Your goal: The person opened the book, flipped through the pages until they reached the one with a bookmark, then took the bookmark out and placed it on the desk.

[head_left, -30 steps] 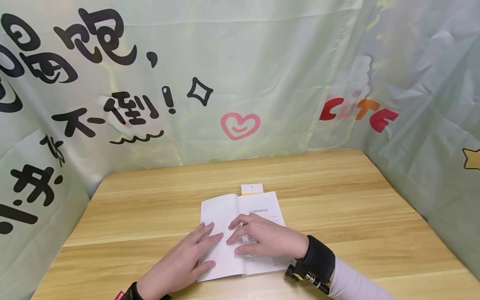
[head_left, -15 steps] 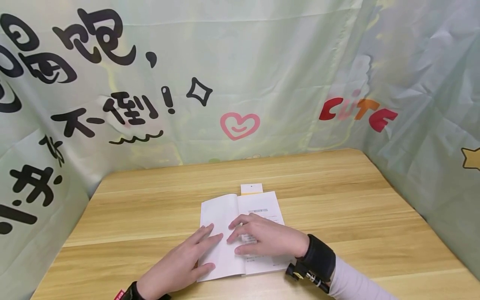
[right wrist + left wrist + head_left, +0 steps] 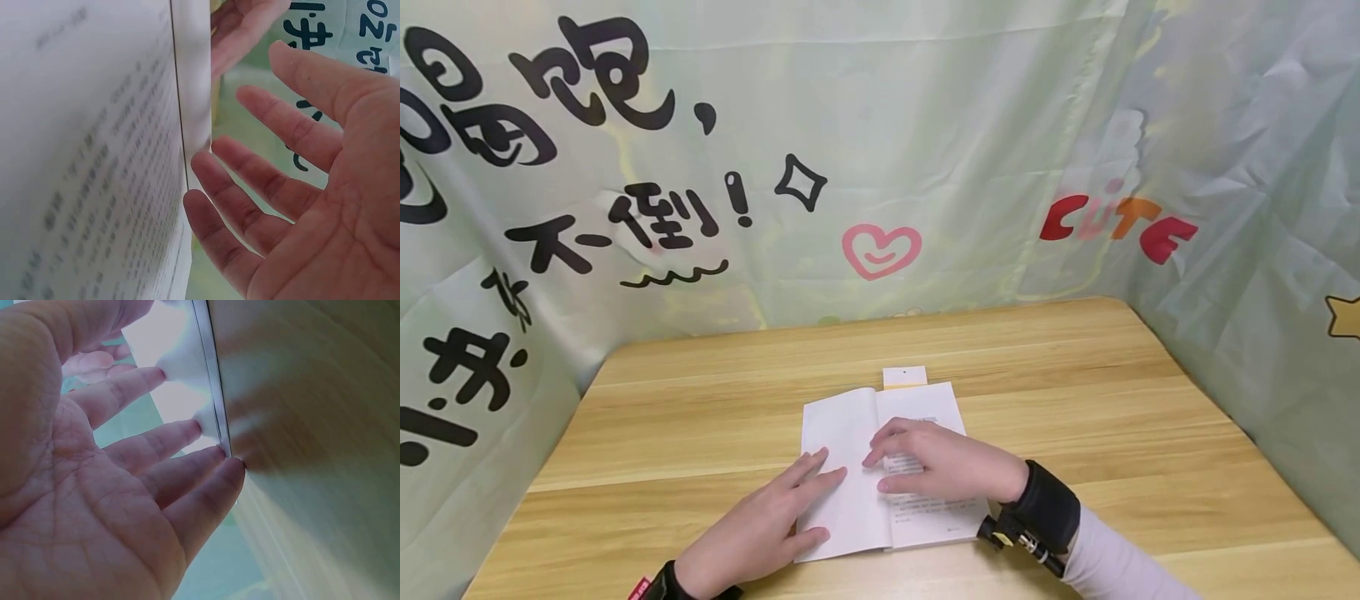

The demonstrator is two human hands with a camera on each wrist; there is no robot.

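An open book [image 3: 925,521] lies on the wooden table, its left page blank and its right page printed with lines of text. My left hand [image 3: 767,517] rests on the left page with fingers spread; in the left wrist view the fingertips [image 3: 194,430] touch the page and its outer edge. Over the inner part of the right page is my right hand [image 3: 943,458], fingers extended toward the fold. The right wrist view shows that hand's fingers [image 3: 275,178] near the book's fold, gripping nothing. Part of the printed text is hidden beneath the right hand.
A small white tag or card [image 3: 905,377] with a yellow strip sticks out behind the book's top edge. The wooden table [image 3: 700,417] spreads around the book. Printed fabric curtains [image 3: 970,167] hang along the table's back and sides.
My right hand has shifted slightly to the right, away from the fold, uncovering more text low on the right page. The left hand and the book have stayed put.
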